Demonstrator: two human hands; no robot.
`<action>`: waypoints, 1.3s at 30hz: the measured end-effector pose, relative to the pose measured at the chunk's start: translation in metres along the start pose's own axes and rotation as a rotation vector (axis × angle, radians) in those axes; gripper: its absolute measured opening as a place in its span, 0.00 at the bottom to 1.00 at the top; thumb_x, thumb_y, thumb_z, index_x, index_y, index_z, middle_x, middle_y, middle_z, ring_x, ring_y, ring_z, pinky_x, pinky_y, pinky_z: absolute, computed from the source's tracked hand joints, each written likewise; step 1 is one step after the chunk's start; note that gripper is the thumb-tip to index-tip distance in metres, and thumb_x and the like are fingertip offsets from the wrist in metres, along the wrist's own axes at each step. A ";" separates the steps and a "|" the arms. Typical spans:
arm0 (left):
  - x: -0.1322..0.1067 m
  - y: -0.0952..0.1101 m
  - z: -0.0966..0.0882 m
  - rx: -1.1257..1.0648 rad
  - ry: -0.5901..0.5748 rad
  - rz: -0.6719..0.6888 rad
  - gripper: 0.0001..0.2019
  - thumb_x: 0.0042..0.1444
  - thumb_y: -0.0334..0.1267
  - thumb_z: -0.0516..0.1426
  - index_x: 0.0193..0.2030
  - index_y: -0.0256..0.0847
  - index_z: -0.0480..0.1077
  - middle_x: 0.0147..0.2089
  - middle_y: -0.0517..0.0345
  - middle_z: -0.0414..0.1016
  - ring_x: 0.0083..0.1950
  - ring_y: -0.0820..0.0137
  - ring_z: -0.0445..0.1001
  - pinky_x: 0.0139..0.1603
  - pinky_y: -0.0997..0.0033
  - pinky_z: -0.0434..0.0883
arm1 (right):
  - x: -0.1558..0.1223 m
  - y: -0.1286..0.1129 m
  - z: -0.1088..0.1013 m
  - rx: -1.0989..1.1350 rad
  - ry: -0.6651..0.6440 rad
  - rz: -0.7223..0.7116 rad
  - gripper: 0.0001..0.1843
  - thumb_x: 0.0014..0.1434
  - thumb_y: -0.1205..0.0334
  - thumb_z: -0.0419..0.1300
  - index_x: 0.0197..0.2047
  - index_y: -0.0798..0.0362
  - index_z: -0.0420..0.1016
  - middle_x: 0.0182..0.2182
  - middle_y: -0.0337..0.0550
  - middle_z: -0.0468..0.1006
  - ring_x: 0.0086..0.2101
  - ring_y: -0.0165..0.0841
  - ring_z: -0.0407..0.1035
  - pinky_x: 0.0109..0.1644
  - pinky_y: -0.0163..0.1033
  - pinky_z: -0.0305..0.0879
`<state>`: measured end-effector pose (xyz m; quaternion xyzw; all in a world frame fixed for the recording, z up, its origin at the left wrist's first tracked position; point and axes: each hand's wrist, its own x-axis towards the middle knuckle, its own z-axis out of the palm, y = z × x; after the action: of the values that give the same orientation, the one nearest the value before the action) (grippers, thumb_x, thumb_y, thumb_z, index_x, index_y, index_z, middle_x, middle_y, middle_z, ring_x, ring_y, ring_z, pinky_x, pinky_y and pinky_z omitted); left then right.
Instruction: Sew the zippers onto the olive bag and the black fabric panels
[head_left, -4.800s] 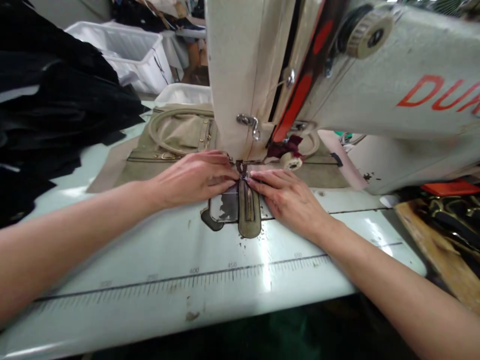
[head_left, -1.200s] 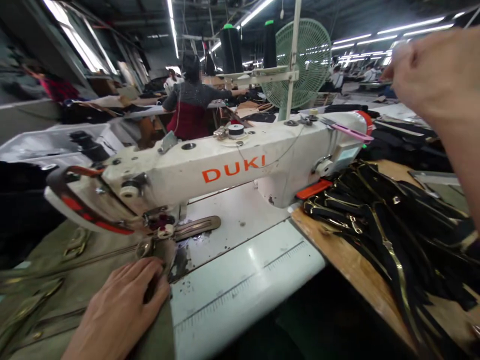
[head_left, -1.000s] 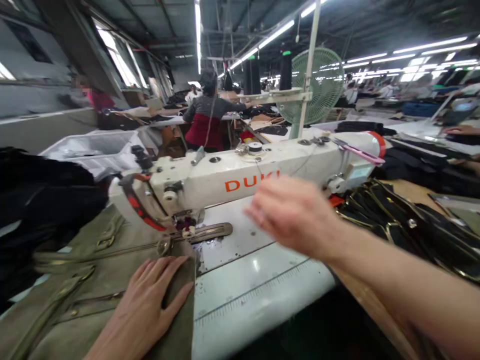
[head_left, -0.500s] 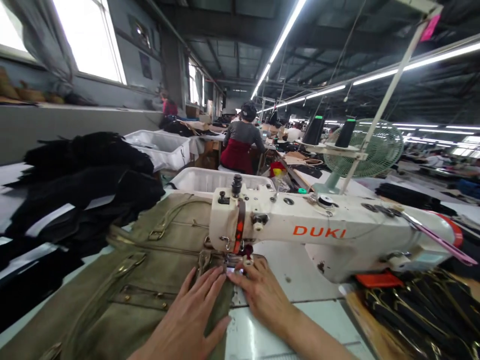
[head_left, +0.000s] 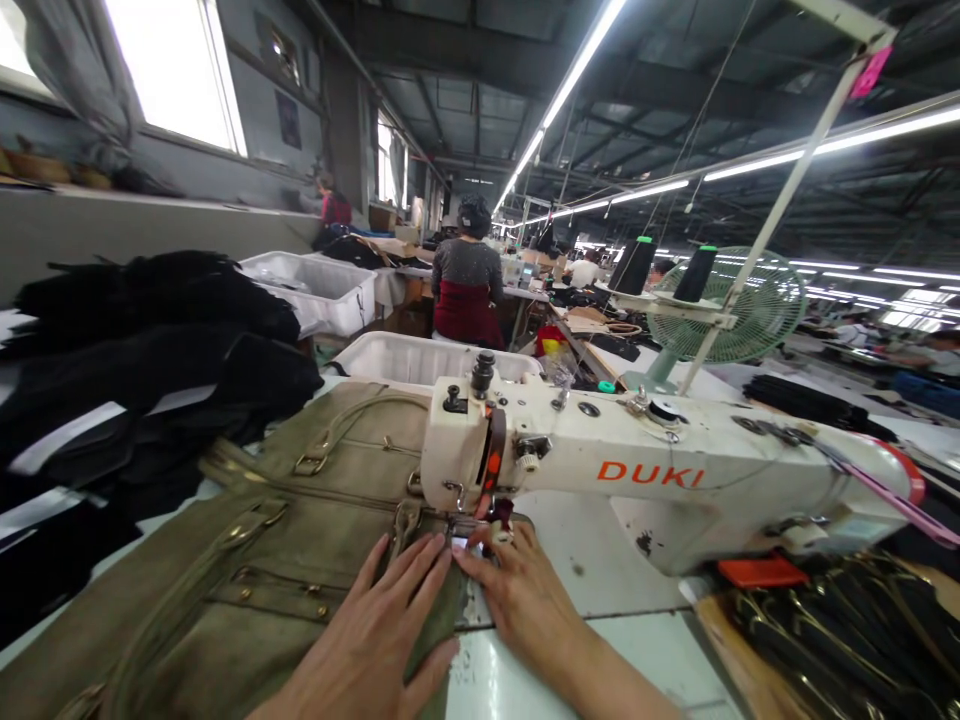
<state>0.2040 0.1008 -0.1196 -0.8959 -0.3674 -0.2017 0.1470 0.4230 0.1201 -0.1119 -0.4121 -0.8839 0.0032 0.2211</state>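
An olive green bag (head_left: 285,530) with straps and brass buckles lies spread over the table under the head of a white DUKI sewing machine (head_left: 637,475). My left hand (head_left: 375,635) lies flat on the bag's cloth, fingers spread, just in front of the needle. My right hand (head_left: 521,595) rests beside it, fingertips pressing the cloth at the presser foot (head_left: 480,535). Neither hand grips anything.
Black fabric (head_left: 135,370) is piled at the left. White bins (head_left: 420,358) stand behind the bag. Black straps with zips (head_left: 847,630) are heaped at the right. A green fan (head_left: 727,305) and thread stand rise behind the machine. A seated person (head_left: 469,285) works farther back.
My right hand came down from the air at the right and now rests on the cloth by the needle. My view swung left and settled; little has shifted in the last half second.
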 end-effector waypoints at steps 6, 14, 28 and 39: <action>0.003 -0.001 0.000 -0.002 0.003 0.013 0.32 0.63 0.48 0.57 0.69 0.34 0.55 0.66 0.43 0.67 0.62 0.51 0.71 0.57 0.41 0.74 | -0.001 0.003 0.001 0.034 -0.005 0.011 0.29 0.60 0.77 0.57 0.62 0.44 0.70 0.57 0.47 0.73 0.58 0.44 0.62 0.65 0.58 0.55; 0.002 0.008 0.001 -0.082 -0.081 -0.106 0.28 0.61 0.44 0.58 0.66 0.35 0.61 0.63 0.42 0.70 0.62 0.51 0.70 0.61 0.36 0.69 | -0.001 0.004 -0.003 0.103 0.016 0.034 0.32 0.57 0.78 0.59 0.60 0.41 0.72 0.56 0.43 0.74 0.57 0.42 0.63 0.63 0.53 0.59; 0.003 0.004 -0.005 -0.073 -0.124 -0.037 0.30 0.66 0.46 0.55 0.69 0.33 0.56 0.67 0.43 0.65 0.65 0.51 0.67 0.62 0.36 0.67 | 0.000 0.005 -0.001 0.109 0.021 0.038 0.33 0.55 0.80 0.58 0.59 0.43 0.73 0.53 0.46 0.75 0.55 0.45 0.65 0.61 0.57 0.62; 0.005 -0.001 -0.005 -0.051 -0.095 0.005 0.31 0.65 0.46 0.54 0.70 0.33 0.54 0.68 0.43 0.64 0.65 0.51 0.68 0.60 0.37 0.70 | 0.002 0.008 0.001 0.130 0.042 0.033 0.34 0.52 0.81 0.57 0.58 0.43 0.74 0.52 0.47 0.76 0.53 0.47 0.67 0.60 0.60 0.65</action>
<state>0.2051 0.1027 -0.1123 -0.9088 -0.3666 -0.1680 0.1072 0.4274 0.1271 -0.1132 -0.4116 -0.8700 0.0554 0.2658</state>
